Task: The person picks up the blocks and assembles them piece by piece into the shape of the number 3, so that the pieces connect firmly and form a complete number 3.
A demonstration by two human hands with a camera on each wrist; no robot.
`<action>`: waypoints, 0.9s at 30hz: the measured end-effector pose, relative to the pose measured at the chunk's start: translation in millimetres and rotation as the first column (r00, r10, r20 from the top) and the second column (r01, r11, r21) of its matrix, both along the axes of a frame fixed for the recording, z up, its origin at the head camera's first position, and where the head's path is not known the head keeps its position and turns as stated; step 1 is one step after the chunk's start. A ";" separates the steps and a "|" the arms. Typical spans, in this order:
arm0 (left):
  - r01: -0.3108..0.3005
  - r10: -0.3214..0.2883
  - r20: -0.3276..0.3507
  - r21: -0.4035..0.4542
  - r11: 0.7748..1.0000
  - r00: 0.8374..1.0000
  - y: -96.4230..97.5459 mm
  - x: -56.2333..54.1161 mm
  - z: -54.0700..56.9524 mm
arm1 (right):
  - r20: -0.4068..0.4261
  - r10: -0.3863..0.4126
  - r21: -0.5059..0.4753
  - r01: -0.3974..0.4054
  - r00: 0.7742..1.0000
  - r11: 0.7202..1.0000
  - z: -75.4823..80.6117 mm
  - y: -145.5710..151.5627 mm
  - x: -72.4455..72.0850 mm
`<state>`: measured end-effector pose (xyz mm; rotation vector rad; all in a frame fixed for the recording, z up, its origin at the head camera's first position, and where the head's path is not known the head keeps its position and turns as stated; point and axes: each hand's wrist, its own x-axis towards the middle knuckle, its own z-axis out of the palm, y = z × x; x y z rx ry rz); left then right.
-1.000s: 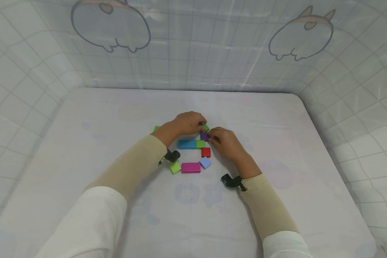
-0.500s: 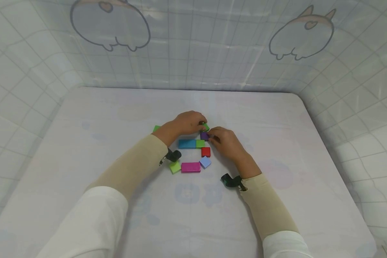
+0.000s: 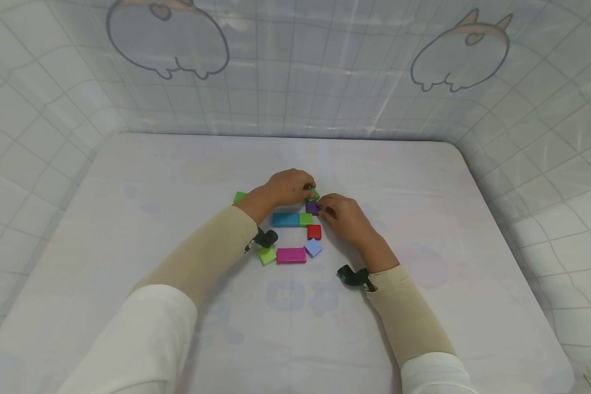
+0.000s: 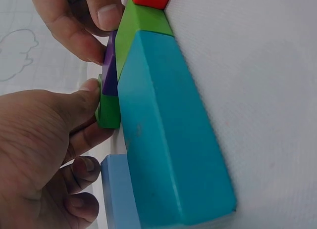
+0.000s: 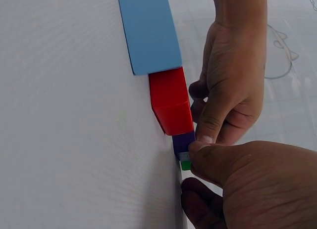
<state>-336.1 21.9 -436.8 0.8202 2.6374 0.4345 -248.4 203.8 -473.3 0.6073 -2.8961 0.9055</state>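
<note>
In the head view my left hand (image 3: 290, 187) pinches a green block (image 3: 314, 194) at the far end of a row of coloured blocks. Just below it, my right hand (image 3: 343, 218) pinches a purple block (image 3: 312, 207). The left wrist view shows the purple block (image 4: 111, 70) against the green block (image 4: 109, 112), with a thumb and fingers of each hand on them. Closer to me lie a teal block (image 3: 285, 220), a smaller green block (image 3: 306, 220) touching its right end, and a red block (image 3: 314, 232).
A light blue block (image 3: 313, 248), a magenta block (image 3: 291, 255) and a lime block (image 3: 267, 255) form the near row. Another green block (image 3: 238, 196) shows past my left wrist. Another light blue block (image 4: 119, 192) lies beside the teal one. A pale cloth (image 3: 290, 328) covers the table.
</note>
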 end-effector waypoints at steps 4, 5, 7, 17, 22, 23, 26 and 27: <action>-0.014 0.014 0.008 0.011 1.000 1.000 -0.5 -0.3 -1.1 | 0.006 0.000 -0.001 0.000 1.000 1.000 0.3 -0.3 -0.3; -0.015 0.015 0.008 0.011 1.000 1.000 -0.6 -0.4 -1.4 | 0.007 0.001 -0.001 -0.001 1.000 1.000 0.4 -0.4 -0.3; -0.019 0.019 0.007 0.011 1.000 1.000 -0.7 -0.6 -1.6 | 0.010 0.000 -0.001 0.000 1.000 1.000 0.9 -0.6 -0.1; -0.017 0.017 -0.001 0.016 1.000 1.000 -1.0 -1.8 -2.0 | 0.004 0.000 0.002 -0.001 1.000 1.000 1.4 -0.6 -0.8; 0.003 -0.002 -0.029 0.016 1.000 1.000 -2.9 -1.3 -2.1 | -0.003 0.005 -0.007 -0.005 1.000 1.000 0.6 -0.5 -1.5; 0.005 -0.005 -0.035 0.016 1.000 0.999 -3.3 -1.1 -2.3 | -0.004 0.006 -0.009 -0.006 1.000 1.000 0.6 -0.5 -1.6; -0.001 0.002 -0.052 0.024 1.000 0.999 -4.1 -0.2 -3.0 | -0.006 0.005 -0.011 -0.005 1.000 1.000 1.1 -0.8 -1.6; -0.003 0.005 -0.058 0.026 1.000 0.998 -4.2 0.0 -3.1 | -0.004 0.002 -0.009 -0.002 1.000 1.000 1.4 -1.0 -1.6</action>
